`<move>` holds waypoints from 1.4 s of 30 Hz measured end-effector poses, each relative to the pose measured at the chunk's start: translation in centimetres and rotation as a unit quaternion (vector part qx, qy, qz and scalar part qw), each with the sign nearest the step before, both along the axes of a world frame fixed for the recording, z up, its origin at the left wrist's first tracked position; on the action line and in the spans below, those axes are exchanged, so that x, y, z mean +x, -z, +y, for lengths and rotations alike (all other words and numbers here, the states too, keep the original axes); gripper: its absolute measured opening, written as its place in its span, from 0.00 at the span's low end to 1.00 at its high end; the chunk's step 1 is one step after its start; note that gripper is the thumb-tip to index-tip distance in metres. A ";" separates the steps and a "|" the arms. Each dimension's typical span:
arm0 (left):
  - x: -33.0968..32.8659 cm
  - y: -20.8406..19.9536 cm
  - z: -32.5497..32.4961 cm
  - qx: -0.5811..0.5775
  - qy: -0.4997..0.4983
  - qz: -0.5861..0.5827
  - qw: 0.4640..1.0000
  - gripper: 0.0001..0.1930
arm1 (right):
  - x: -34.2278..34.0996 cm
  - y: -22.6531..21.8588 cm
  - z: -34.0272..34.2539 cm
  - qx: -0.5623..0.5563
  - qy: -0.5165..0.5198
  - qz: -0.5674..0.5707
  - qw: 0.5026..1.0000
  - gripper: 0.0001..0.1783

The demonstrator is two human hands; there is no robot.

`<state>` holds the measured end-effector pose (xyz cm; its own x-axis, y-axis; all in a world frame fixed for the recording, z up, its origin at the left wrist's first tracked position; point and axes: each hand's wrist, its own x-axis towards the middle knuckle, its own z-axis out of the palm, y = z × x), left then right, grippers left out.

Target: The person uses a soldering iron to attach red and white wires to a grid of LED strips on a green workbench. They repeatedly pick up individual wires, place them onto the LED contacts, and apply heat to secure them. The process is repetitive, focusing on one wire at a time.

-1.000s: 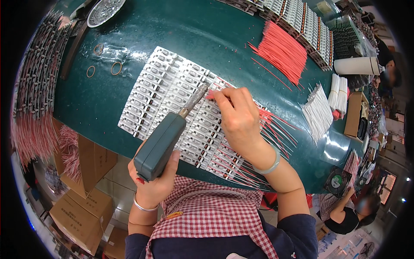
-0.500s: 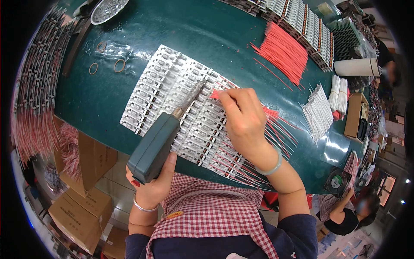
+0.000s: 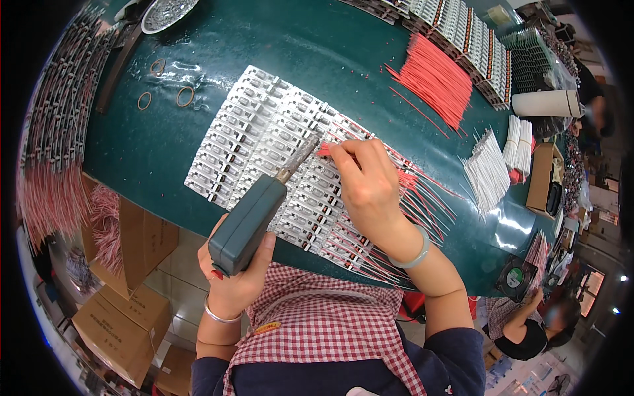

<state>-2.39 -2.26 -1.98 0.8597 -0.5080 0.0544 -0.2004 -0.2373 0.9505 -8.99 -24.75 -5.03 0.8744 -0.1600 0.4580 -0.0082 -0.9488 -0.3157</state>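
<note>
The left hand (image 3: 239, 285) grips a green soldering tool (image 3: 247, 223), its tip (image 3: 302, 152) over the white board panel (image 3: 228, 142) on the counter (image 3: 317, 56); the right hand (image 3: 371, 188) pinches red wires (image 3: 324, 150). Soldering seems in hand, contact unclear; the next joint calls for steady alignment.

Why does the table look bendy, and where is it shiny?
Head view: the fisheye lens bends the edges of the green table, with black corners; head view: white glare near the brown rubber bands and below the loose white wires, probably reflected light.
</note>
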 end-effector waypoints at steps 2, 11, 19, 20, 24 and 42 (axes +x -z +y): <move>0.1 -0.1 -0.1 -0.001 0.007 -0.006 1.000 0.11 | 0.1 -0.1 0.0 -0.001 0.001 0.003 1.000 0.19; 0.1 -0.5 -0.5 0.007 0.007 -0.004 1.000 0.10 | 0.2 -0.2 0.4 -0.004 0.017 0.014 1.000 0.17; 0.1 -0.3 -0.3 0.016 0.003 -0.032 0.999 0.11 | 0.3 -0.2 0.5 -0.013 0.025 0.012 1.000 0.15; 0.0 -0.2 -0.2 0.015 -0.006 -0.020 1.000 0.11 | 0.3 -0.2 0.6 -0.015 0.026 0.009 1.000 0.15; -0.8 0.3 1.1 0.027 -0.036 0.053 0.998 0.12 | 0.4 -0.2 0.6 -0.016 0.029 0.010 0.999 0.13; -1.2 -0.2 1.5 0.002 -0.056 0.082 0.995 0.11 | -0.2 0.1 1.1 0.002 -0.004 -0.015 1.000 0.18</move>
